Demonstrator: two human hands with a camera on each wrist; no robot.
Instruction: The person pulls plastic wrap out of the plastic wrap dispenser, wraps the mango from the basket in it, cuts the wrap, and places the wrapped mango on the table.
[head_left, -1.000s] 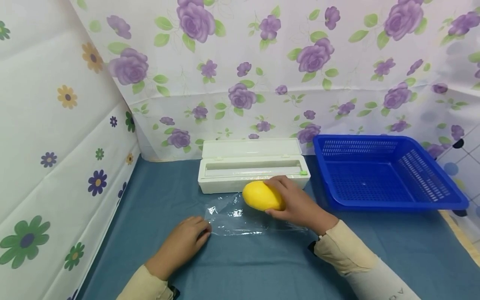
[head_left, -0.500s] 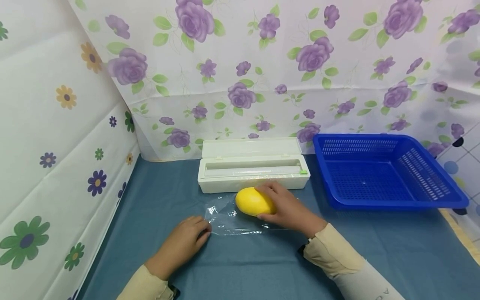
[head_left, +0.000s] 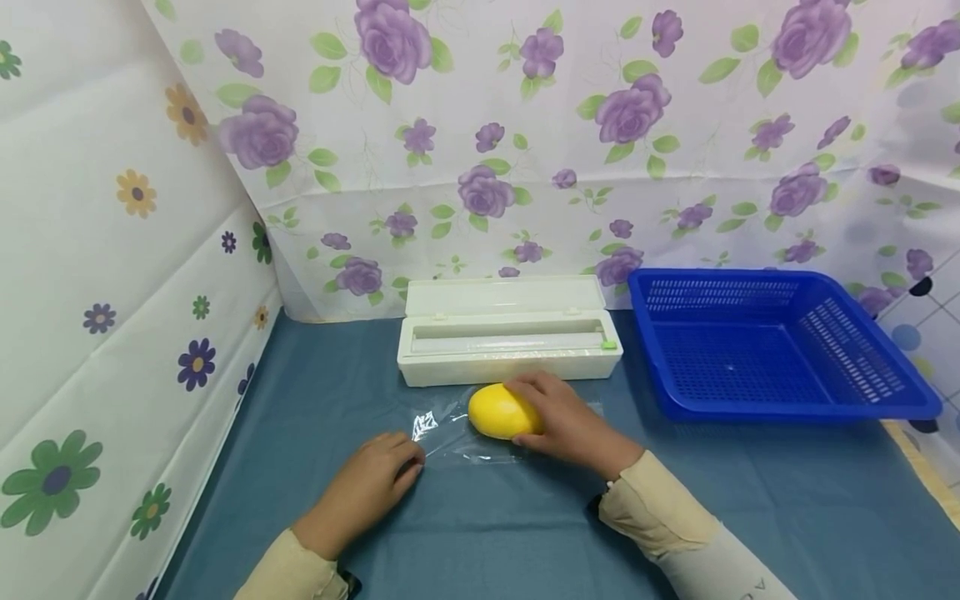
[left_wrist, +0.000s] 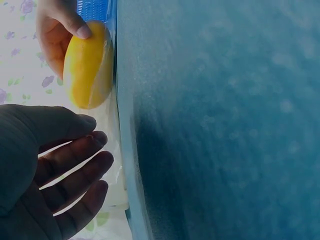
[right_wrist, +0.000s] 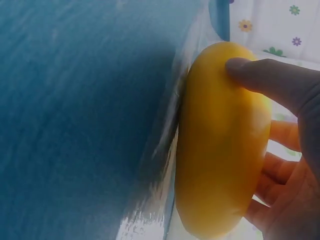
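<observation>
A smooth yellow mango (head_left: 504, 412) lies over a sheet of clear plastic film (head_left: 450, 446) on the table; whether it presses on the film is hard to tell. My right hand (head_left: 566, 423) grips its right end, with the thumb (right_wrist: 260, 75) on the near side and the fingers behind. My left hand (head_left: 367, 487) rests at the film's left edge, fingers loosely bent. In the left wrist view its thumb and index tips come close together; no film shows clearly between them. Just behind the film stands a white cling film box (head_left: 510, 367), its lid up and a roll inside.
A blue plastic basket (head_left: 660, 392) stands at the back right, beside the box. Blue-green cloth (head_left: 315, 375) covers the table. Flowered sheets (head_left: 315, 242) hang behind and along the left side.
My right hand has brought the mango left and down toward the near side, lower over the film. My left hand has stayed at the film's left edge.
</observation>
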